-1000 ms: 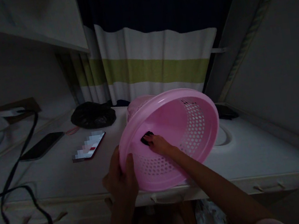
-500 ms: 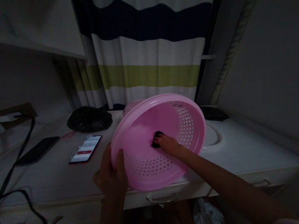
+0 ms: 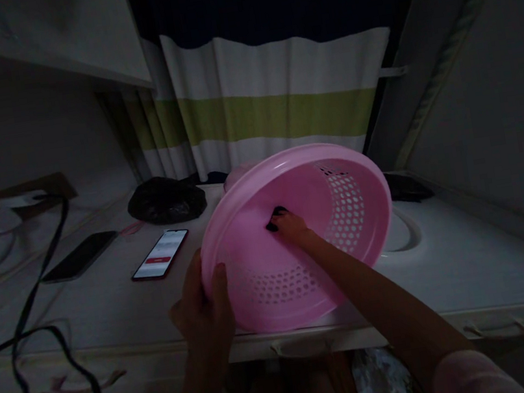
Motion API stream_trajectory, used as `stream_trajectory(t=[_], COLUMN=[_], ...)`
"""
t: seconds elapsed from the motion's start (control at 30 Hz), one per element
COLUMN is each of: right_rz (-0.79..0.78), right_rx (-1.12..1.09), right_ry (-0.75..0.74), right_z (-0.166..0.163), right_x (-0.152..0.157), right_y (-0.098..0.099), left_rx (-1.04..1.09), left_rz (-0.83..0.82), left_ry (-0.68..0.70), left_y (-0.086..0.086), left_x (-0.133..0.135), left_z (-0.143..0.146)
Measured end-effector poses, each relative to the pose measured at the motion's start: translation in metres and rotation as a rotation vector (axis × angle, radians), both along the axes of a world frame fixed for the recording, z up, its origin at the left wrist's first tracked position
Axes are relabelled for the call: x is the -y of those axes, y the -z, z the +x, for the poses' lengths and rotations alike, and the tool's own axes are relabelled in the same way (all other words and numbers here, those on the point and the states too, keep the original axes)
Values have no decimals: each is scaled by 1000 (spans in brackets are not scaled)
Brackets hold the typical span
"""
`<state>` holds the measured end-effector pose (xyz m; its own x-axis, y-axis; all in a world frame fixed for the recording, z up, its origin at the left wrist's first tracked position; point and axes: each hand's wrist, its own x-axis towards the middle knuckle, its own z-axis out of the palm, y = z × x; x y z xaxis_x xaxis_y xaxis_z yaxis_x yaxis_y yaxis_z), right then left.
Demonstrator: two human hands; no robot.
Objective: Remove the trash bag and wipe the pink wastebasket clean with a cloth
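A round pink plastic basket (image 3: 258,236) with perforated sides is tilted on the desk, its opening facing me. My left hand (image 3: 206,303) is closed on its left rim, thumb over the inner side. Inside, my right hand (image 3: 290,224) holds a small black cloth (image 3: 275,218) against the inner wall or bottom; which of the two I cannot tell. The fingers partly cover the cloth.
On the white desk (image 3: 113,317) left of the basket lie a lit phone (image 3: 160,256), a dark phone (image 3: 80,256) and a black plastic bag (image 3: 166,199). A black cable (image 3: 29,303) hangs over the front edge. A dark flat object (image 3: 408,186) lies behind right.
My right hand has moved the black cloth slightly up along the basket's inside. The left hand keeps its hold on the rim. The camera view has shifted, so the scene sits further right.
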<state>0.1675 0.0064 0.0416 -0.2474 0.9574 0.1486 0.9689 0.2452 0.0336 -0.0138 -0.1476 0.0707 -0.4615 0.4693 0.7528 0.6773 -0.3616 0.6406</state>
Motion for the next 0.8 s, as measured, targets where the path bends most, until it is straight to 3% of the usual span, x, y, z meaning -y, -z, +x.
stream_trajectory(t=[0.13,0.23,0.37,0.57,0.8], right_rz=[12,6,-42,-92,-64], right_rx=[5,15,13,-40,111], right_ry=[129,131,32,-268,-302], right_z=[3,-5,-17,-14,2], right_x=[-4,-1,14,50,93], right_y=[-7,-3,7,9,-9], left_rx=[-42,-29,-21,-31,19], left_rz=[35,45,45,48,39], left_ry=[-23,-22,3,-28,-83], left_y=[11,14,13,12,-2], left_x=[-7,-10,-8,-1,7], left_z=[-2,0,2,0,-5])
